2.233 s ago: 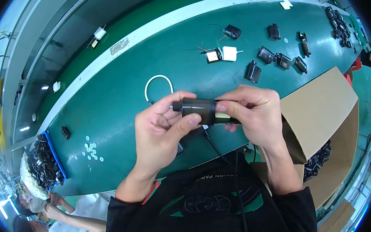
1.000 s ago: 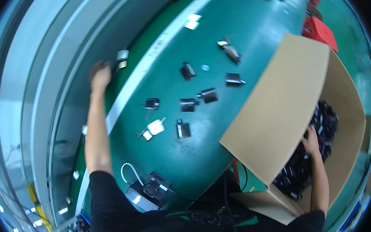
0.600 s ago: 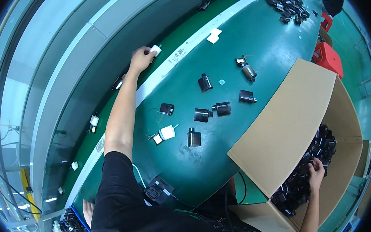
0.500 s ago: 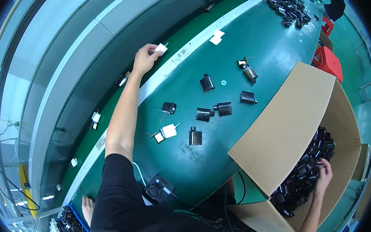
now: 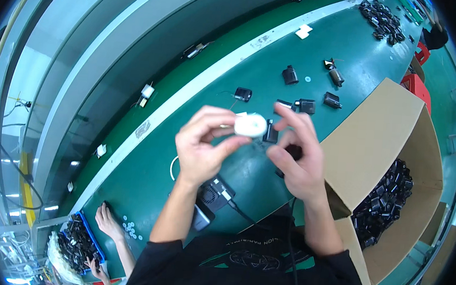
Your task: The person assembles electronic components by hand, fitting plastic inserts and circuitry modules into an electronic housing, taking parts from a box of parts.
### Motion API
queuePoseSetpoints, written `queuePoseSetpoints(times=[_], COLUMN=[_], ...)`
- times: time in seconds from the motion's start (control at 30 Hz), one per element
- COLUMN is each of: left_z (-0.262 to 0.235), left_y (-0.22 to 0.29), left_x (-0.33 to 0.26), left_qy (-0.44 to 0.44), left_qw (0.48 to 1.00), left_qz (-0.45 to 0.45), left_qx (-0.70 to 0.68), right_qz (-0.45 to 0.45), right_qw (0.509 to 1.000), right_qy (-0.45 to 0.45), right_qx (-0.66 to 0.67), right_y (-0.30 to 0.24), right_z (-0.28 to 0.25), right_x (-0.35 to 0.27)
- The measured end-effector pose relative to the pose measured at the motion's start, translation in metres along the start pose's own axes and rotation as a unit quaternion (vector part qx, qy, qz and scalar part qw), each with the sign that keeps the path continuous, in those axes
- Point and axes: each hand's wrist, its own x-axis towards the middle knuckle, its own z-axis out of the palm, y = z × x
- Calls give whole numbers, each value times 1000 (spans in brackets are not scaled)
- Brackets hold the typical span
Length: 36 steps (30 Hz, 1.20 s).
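Up over the green table point(image 5: 268, 172), my left hand point(image 5: 202, 146) pinched a white disc point(image 5: 250, 125) at its fingertips. My right hand point(image 5: 297, 158) curled around a black part point(image 5: 293, 151), beside the box point(image 5: 373, 138).

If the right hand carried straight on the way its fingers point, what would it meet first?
Probably the white round piece pinched in the left hand; the right hand has its fingers pointing up and left toward it, though depth is unclear.

box point(image 5: 382, 154) right of table point(image 5: 184, 155) | parts point(image 5: 389, 201) inside (heaped) | loose parts point(image 5: 306, 104) on table
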Motion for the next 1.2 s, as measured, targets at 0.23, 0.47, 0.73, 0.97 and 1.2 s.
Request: queuePoseSetpoints(times=[0.23, 0.47, 0.73, 0.97, 1.2], left_z=[-20, -32, -35, -16, -40], left_y=[16, 41, 46, 36, 13], left_x=[-37, -55, -72, -88, -109], left_qy=[89, 99, 148, 136, 125], left_qw=[993, 938, 921, 966, 988], left_qz=[2, 87, 45, -96, -49], left_qx=[71, 321, 358, 200, -83], right_qz=[-46, -235, 101, 107, -104], right_qw=[992, 966, 988, 958, 947], right_qy=[-70, -74, -74, -40, 123], right_qx=[90, -77, 93, 263, 276], right_y=[18, 29, 16, 10, 3], right_z=[57, 77, 84, 107, 119], right_x=[11, 11, 5, -3, 5])
